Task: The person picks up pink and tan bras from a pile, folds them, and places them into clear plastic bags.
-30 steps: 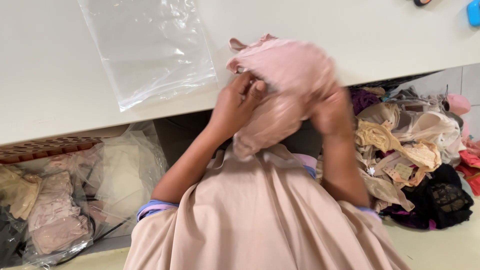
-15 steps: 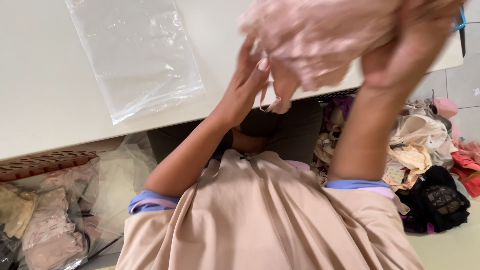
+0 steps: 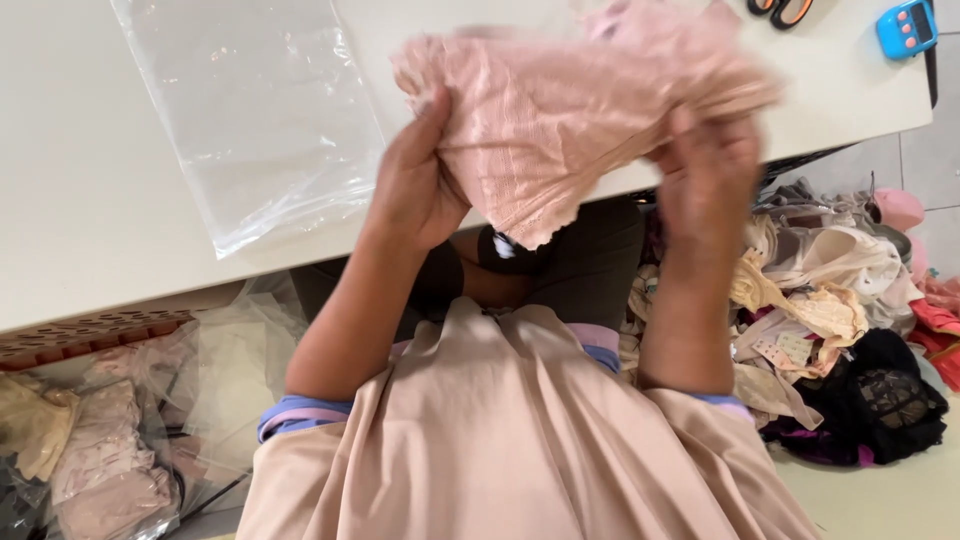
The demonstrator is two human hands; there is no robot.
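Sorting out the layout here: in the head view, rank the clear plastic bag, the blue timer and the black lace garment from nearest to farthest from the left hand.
1. Clear plastic bag, on the table beside the left hand.
2. Black lace garment, in the floor pile, lower right.
3. Blue timer, table's far right corner.

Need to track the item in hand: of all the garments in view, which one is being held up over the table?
The pink lace garment, gripped by both the left hand and right hand; the others lie heaped on the floor.

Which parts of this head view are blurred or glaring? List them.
Head view: the pink garment is motion-smeared, mostly at its upper right edge; the right hand is soft, the left hand sharper. The clear plastic bag shows pale glare streaks. Lighting is even and soft on the white table.
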